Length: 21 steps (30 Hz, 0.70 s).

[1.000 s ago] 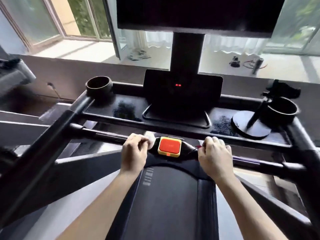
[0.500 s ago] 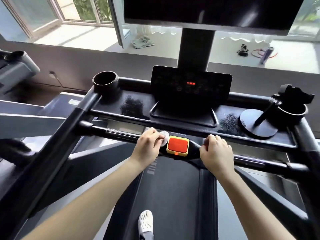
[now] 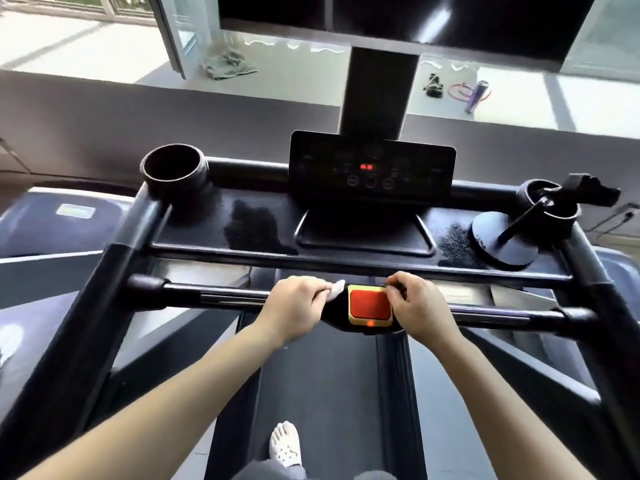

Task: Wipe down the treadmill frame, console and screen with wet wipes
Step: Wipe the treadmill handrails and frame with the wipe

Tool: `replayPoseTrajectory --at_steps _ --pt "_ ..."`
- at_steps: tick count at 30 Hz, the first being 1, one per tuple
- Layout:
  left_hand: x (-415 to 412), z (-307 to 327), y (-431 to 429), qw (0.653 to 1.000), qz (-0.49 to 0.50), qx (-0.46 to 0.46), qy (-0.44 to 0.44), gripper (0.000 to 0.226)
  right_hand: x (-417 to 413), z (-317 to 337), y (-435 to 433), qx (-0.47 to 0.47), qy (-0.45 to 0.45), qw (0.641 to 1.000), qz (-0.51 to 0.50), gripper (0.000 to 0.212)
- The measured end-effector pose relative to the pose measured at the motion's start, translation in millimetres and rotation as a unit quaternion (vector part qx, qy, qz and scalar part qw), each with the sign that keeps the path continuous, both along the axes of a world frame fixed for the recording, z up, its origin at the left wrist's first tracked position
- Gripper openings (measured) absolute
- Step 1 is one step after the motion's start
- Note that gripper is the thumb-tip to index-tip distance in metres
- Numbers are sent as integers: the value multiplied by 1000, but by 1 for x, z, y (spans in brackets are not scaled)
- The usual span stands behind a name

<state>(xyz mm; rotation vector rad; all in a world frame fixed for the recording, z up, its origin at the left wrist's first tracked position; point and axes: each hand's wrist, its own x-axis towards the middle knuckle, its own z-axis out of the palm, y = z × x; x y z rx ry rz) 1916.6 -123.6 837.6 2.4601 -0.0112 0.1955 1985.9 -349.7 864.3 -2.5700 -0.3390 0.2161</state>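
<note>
I stand on a black treadmill. My left hand (image 3: 298,308) grips a crumpled white wet wipe (image 3: 335,289) against the front handlebar (image 3: 207,294), just left of the red stop button (image 3: 370,304). My right hand (image 3: 417,306) curls over the bar at the button's right edge, fingertips touching its yellow rim. Beyond the bar lie the console tray (image 3: 263,223), with damp patches, and the control panel (image 3: 372,168) showing red digits. The big dark screen (image 3: 398,19) hangs overhead on a post.
A cup holder (image 3: 173,169) sits at the tray's left corner. A round-based phone stand (image 3: 505,240) and another cup holder (image 3: 550,202) occupy the right. Side rails (image 3: 104,289) run back on both sides. My white shoe (image 3: 285,443) rests on the belt. Neighbouring treadmills flank me.
The view dropped and moved closer. My right hand slid left until it touched the red button's edge. My left hand with the wipe stayed beside the button.
</note>
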Motion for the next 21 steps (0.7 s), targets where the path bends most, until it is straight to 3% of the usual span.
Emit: replayPoseTrajectory --at_steps 3,6,8,11,14,17,21 --pt "-12 2 18 999 -34 22 -16 26 0 -1 4 -20 -3 1000 2 9" --pt "-9 7 25 1000 -7 -8 5 20 4 1 16 -13 -17 1000 13 8" --pt "-1 12 25 989 34 -137 39 23 7 4 27 44 -1 999 26 11" --pt "8 23 21 912 95 -394 56 24 10 14 47 162 84 982 52 11" --pt "16 32 13 868 119 -478 59 22 15 26 67 296 216 928 63 18" --pt "20 36 9 850 139 -507 36 17 22 33 82 358 302 883 42 28" --pt "20 38 -3 889 190 -417 -3 9 36 36 88 348 344 869 79 23"
